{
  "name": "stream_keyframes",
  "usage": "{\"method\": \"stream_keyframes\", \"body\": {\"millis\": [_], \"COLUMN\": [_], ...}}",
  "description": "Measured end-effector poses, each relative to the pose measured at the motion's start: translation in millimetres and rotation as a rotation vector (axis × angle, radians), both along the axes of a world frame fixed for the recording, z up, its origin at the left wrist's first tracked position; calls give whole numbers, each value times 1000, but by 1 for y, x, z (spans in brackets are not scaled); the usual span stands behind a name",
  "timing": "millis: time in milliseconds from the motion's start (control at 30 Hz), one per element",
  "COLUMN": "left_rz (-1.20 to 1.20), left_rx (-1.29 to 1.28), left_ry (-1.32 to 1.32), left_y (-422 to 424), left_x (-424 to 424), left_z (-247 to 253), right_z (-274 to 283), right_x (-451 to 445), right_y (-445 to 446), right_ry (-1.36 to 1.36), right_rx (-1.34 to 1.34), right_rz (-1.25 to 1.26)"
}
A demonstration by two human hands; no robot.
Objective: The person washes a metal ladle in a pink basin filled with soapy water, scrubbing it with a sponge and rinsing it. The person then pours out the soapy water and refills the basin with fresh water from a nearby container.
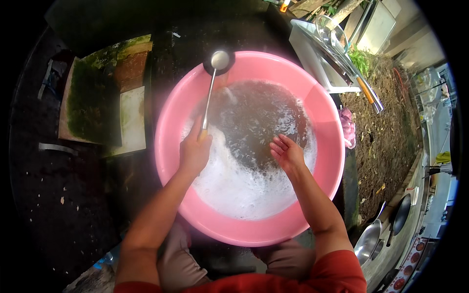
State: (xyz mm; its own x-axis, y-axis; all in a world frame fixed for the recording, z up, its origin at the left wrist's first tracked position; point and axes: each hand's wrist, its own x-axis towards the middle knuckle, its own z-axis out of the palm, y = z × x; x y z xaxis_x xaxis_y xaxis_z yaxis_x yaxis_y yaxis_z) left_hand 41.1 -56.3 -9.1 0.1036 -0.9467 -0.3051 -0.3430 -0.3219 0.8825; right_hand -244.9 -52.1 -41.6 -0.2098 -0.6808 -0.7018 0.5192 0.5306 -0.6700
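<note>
A large pink plastic basin point(326, 146) stands before me, holding murky water with white suds along its near and left parts. My left hand point(195, 152) grips the handle of a metal ladle point(209, 95) over the left side of the basin. The ladle's small round bowl lies over the far rim, where a dark round patch surrounds it; I cannot tell what that patch is. Over the right part of the water is my right hand point(287, 152), palm partly turned up, fingers slightly curled, with nothing in it.
At the upper right, a white plastic container point(311, 55) holds a wire strainer point(331, 33) and other long-handled utensils. Pink cloth or plastic point(347, 128) touches the basin's right side. Metal pans point(368, 241) lie at the lower right. Mossy boards point(133, 117) are at the left.
</note>
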Motion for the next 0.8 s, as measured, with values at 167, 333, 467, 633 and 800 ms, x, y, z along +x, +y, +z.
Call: {"method": "stream_keyframes", "body": {"millis": [167, 333, 467, 633, 800], "left_rz": [-96, -205, -310, -317, -337], "left_rx": [-135, -69, -86, -128, -38], "left_ry": [-299, -579, -754, -816, -879], "left_y": [-21, -40, -41, -45, -52], "left_x": [14, 21, 24, 20, 24], "left_z": [-16, 7, 7, 20, 22], "right_z": [-5, 1, -2, -6, -5], "right_x": [-7, -10, -22, -33, -42], "right_y": [10, 21, 33, 43, 47], "right_ry": [-26, -9, -14, -9, 83], "right_rx": [0, 4, 6, 1, 24], "right_rz": [34, 24, 12, -3, -54]}}
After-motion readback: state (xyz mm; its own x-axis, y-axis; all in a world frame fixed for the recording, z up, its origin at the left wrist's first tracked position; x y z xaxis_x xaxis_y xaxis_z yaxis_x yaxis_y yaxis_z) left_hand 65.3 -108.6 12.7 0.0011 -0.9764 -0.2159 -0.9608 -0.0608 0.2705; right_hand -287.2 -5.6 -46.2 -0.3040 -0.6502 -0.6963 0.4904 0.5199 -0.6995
